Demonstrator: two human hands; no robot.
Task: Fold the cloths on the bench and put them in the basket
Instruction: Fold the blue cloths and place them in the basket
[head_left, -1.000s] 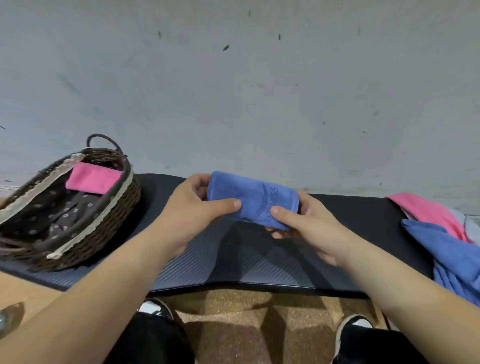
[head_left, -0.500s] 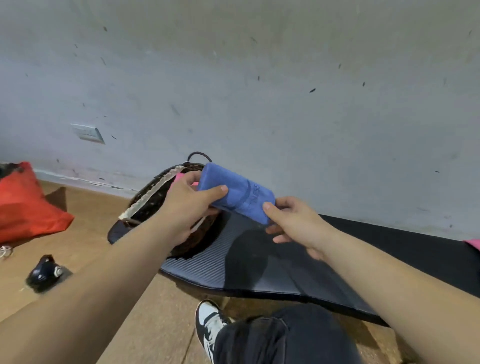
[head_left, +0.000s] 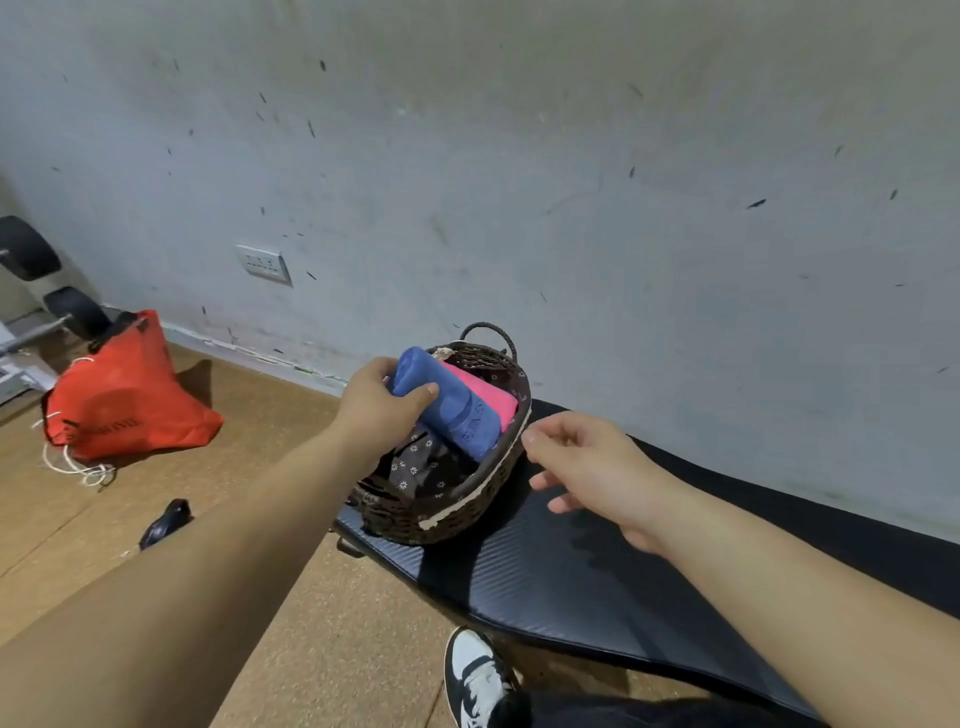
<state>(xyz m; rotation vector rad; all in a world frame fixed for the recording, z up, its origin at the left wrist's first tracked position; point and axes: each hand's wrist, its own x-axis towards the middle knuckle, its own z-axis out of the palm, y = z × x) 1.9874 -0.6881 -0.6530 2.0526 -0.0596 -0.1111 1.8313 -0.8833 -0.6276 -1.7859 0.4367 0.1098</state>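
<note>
my left hand (head_left: 374, 410) grips the blue cloth (head_left: 454, 413) by its far end, lengthwise in the basket (head_left: 467, 512) beside the pink cloth (head_left: 491, 397); right hand (head_left: 587, 467) relaxed, empty.

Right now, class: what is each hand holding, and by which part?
The left hand grips the folded blue cloth by its left end, thumb on top. The right hand holds nothing.

Embossed lettering on the blue cloth (head_left: 457, 415), toward its 5 o'clock end, too blurred to make out. Dark printed line on the red bag (head_left: 124, 395), low at its 7 o'clock side, equally illegible. No word or number readable.
</note>
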